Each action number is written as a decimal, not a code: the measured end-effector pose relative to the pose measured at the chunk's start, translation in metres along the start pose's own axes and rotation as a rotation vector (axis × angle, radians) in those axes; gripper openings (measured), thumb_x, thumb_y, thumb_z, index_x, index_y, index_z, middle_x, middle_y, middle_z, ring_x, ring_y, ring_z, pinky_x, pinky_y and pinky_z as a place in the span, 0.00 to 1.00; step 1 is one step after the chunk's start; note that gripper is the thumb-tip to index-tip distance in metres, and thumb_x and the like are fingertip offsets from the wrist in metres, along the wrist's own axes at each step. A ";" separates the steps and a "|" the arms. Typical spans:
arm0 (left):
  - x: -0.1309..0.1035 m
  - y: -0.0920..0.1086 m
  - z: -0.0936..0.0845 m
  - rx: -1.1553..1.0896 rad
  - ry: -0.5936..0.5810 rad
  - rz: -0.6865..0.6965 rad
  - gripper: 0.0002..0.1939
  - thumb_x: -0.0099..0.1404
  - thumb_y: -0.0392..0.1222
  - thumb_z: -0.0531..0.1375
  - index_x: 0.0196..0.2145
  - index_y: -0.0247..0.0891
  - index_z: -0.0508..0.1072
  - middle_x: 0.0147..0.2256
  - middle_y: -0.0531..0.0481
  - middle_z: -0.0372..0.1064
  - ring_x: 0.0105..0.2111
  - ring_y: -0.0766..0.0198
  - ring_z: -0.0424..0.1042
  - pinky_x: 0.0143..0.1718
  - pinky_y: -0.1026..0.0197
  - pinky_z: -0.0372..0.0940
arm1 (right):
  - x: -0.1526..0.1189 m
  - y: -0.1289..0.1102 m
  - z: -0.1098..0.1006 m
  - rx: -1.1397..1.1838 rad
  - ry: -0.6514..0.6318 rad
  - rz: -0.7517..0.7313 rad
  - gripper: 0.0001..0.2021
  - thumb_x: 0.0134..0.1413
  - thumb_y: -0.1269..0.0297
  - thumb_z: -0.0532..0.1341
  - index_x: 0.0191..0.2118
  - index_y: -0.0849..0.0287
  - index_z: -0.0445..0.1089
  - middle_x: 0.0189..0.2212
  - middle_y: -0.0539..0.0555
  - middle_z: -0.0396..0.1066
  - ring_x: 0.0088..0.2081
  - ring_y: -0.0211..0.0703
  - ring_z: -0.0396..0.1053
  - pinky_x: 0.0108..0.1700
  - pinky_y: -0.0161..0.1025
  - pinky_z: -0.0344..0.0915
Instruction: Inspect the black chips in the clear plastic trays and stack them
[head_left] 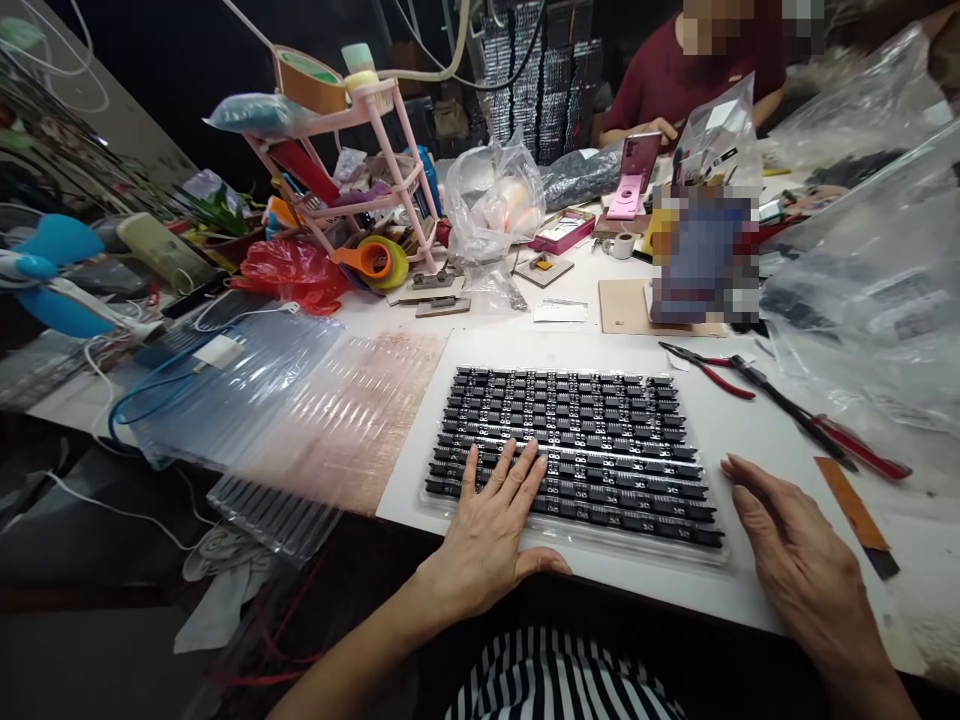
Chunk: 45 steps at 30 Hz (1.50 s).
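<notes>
A clear plastic tray (442, 508) lies on the white table in front of me, filled with rows of small black electronic parts (600, 440). My left hand (491, 535) rests with spread fingers on the lower left of these rows, its thumb stretched to the right near the tray's front edge. It holds nothing. To the right of the tray, my right hand (799, 560) is above the table, fingers slightly bent and pointing at the tray's right edge without gripping it. Nothing shows between its fingers.
Empty clear trays (330, 410) lie at the left. Red-handled pliers (712, 372), a second tool (810, 420) and an orange-handled blade (855, 505) lie right. A pink shelf (409, 180) stands behind; a person in a dark red shirt (652, 85) sits opposite.
</notes>
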<state>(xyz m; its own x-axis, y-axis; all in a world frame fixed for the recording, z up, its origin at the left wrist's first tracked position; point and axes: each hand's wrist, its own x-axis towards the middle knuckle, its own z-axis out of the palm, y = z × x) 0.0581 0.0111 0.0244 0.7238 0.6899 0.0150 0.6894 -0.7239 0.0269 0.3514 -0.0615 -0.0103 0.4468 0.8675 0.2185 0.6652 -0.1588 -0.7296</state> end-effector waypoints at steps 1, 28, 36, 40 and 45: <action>0.001 0.002 0.000 -0.003 -0.005 0.008 0.45 0.63 0.67 0.44 0.67 0.34 0.39 0.67 0.41 0.37 0.67 0.48 0.34 0.63 0.34 0.28 | 0.000 -0.001 0.000 0.001 0.004 0.000 0.25 0.59 0.44 0.52 0.52 0.55 0.68 0.50 0.56 0.70 0.53 0.54 0.65 0.59 0.58 0.56; 0.029 0.027 -0.001 -0.111 -0.049 0.134 0.44 0.64 0.66 0.43 0.67 0.35 0.33 0.67 0.42 0.36 0.67 0.51 0.36 0.63 0.34 0.30 | 0.000 0.000 0.001 0.002 0.014 -0.085 0.21 0.62 0.49 0.51 0.54 0.55 0.66 0.50 0.55 0.69 0.53 0.49 0.64 0.56 0.51 0.58; 0.024 0.014 0.003 -0.010 0.030 0.043 0.47 0.63 0.67 0.44 0.67 0.35 0.33 0.66 0.37 0.40 0.66 0.47 0.39 0.62 0.33 0.34 | 0.000 -0.003 0.000 -0.024 0.015 -0.077 0.22 0.62 0.48 0.50 0.53 0.55 0.66 0.50 0.56 0.70 0.52 0.52 0.64 0.54 0.53 0.59; 0.022 0.016 0.009 0.015 0.041 0.057 0.46 0.62 0.68 0.44 0.67 0.35 0.36 0.66 0.39 0.41 0.66 0.46 0.39 0.62 0.32 0.37 | 0.001 -0.001 0.002 -0.042 0.024 -0.112 0.21 0.63 0.49 0.50 0.54 0.55 0.65 0.50 0.57 0.69 0.52 0.51 0.64 0.54 0.52 0.59; 0.022 0.013 0.008 0.019 0.073 0.049 0.47 0.63 0.66 0.45 0.67 0.34 0.34 0.66 0.38 0.42 0.66 0.48 0.39 0.62 0.36 0.42 | 0.001 -0.001 0.004 -0.104 0.011 -0.155 0.22 0.63 0.49 0.49 0.54 0.55 0.64 0.50 0.57 0.69 0.52 0.51 0.64 0.52 0.51 0.59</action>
<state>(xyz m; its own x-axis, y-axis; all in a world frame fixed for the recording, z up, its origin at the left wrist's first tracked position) 0.0825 0.0168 0.0173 0.7534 0.6516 0.0887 0.6538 -0.7567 0.0051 0.3491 -0.0588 -0.0122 0.3404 0.8804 0.3302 0.7846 -0.0724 -0.6158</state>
